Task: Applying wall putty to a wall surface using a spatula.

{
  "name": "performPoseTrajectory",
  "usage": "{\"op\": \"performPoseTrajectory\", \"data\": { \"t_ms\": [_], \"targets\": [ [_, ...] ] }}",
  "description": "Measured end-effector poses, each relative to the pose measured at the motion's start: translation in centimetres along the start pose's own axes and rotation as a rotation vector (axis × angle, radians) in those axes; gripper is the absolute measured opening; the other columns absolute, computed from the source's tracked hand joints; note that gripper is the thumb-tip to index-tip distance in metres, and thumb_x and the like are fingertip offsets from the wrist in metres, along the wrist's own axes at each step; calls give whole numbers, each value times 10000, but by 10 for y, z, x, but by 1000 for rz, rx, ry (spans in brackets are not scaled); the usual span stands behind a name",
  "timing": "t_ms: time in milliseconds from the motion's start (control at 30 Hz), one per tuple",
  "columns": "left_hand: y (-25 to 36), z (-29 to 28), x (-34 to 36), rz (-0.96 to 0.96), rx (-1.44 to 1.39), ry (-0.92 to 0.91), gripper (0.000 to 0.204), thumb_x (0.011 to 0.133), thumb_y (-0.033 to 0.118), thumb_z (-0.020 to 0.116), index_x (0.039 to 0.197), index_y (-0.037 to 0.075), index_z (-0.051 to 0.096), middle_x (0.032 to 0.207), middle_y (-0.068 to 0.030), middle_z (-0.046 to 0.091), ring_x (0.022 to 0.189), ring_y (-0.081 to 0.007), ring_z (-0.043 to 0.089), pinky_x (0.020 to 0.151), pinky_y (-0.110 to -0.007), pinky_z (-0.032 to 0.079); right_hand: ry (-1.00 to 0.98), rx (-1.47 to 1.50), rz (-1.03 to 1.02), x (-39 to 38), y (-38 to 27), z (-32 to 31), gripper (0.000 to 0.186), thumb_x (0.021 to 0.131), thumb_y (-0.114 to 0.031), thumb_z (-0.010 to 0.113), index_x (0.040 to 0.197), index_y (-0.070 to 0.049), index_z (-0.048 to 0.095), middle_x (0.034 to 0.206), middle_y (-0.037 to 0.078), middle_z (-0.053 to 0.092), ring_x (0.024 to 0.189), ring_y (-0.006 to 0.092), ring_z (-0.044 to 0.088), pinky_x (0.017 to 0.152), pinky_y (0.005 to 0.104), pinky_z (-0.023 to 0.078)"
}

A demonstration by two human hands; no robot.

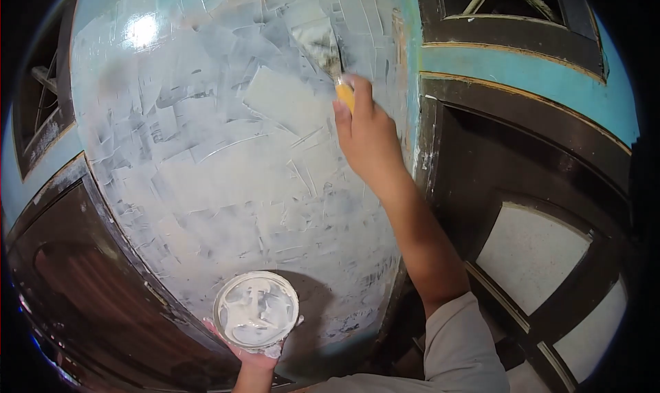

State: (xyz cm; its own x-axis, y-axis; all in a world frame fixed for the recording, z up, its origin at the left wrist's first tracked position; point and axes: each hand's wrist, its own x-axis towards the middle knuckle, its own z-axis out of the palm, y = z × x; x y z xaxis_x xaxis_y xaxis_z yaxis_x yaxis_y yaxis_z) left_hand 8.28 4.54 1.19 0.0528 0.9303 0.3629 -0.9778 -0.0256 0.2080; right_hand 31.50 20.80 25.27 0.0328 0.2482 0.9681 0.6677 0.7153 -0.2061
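My right hand (368,121) is closed round the yellow handle of a putty knife (320,44), raised to the upper right part of the wall. White putty coats the knife's broad blade, which lies against or very near the surface. Low in front of me, my left hand (256,357) grips a round tub (221,309) from below, with its open top facing me. White putty (265,304) smears the inside of the tub and some sticks to its outer side by my fingers. The wall (213,180) carries uneven white and grey putty strokes with ridges and patches.
A dark brown wooden door (103,283) stands to the left of the wall. On the right is a dark frame with a panelled door (474,152) and pale panels (533,255). Turquoise paint (522,63) shows above it, below a dark-framed opening (512,1).
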Motion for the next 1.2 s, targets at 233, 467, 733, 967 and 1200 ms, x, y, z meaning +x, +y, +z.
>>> {"op": "performPoseTrajectory", "data": {
  "t_ms": [233,467,733,967,1200],
  "targets": [
    [16,-17,-8,-6,251,-27,1055,780,892,435,1585,240,233,1621,-167,242,1427,-529,279,1032,-770,338,93,10,-33,-56,19,7,384,992,-182,567,1334,-80,427,955,269,670,846,498,641,728,556,523],
    [11,-8,-5,-7,8,41,1045,784,883,452,1579,236,249,1620,-170,242,1432,-519,279,1036,-775,329,73,-29,8,35,-3,-6,333,996,-172,555,1272,-46,418,964,295,654,856,507,627,718,562,506],
    [17,-21,-9,17,217,-19,1036,775,897,437,1578,268,255,1630,-147,232,1438,-519,267,1058,-771,297,164,95,51,-72,30,5,377,1003,-179,543,1333,-41,424,1013,296,657,918,510,629,756,531,514],
    [-3,-17,12,-52,17,60,1034,776,903,411,1581,274,249,1635,-125,229,1439,-515,267,1043,-792,286,133,33,-18,48,7,-4,337,994,-182,553,1269,-60,401,918,288,652,815,503,634,698,557,500],
    [-6,-29,4,-92,52,-30,1042,777,907,402,1580,259,254,1630,-134,240,1436,-504,284,1045,-796,277,128,37,-26,-35,22,7,347,993,-187,560,1284,-73,411,939,274,661,834,491,640,695,557,505]
  ]
}}
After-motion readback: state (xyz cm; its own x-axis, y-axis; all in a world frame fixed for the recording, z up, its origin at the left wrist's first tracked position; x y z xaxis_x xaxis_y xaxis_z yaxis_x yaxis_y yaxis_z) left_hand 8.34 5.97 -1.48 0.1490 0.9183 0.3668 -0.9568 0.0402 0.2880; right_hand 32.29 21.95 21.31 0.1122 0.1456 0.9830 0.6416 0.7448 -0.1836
